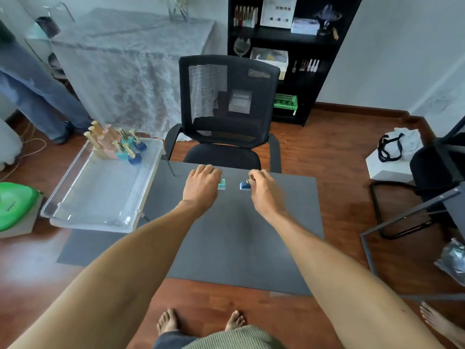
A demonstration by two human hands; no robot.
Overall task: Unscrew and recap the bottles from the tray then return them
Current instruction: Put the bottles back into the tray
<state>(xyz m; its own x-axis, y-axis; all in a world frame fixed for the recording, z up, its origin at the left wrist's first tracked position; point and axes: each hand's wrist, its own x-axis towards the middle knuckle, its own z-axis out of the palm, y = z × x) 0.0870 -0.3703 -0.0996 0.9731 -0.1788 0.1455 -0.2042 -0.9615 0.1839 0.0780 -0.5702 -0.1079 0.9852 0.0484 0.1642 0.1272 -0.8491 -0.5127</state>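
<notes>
Both hands are down on bottles at the far edge of the grey mat (234, 235). The right hand (261, 188) pinches the gold cap of the blue bottle (243, 185) between curled fingertips, the square body showing just left of the fingers and standing on the mat. The left hand (202, 185) arches over the teal bottle (222, 184); only a corner of its body peeks out at the right of the knuckles, so its fingers look curled round the bottle, though the exact hold is hidden.

These look like small glass bottles: light, hard, slick-sided and likely to tip or chip if knocked. The narrow cap is the place to twist; the squat square body gives flat faces for the other hand to brace, so one bottle at a time would handle more surely.

Well to the left, the clear tray (75, 197) holds the rest of the bottles (118, 144) clustered upright in its far corner, its near part bare for returns
</notes>
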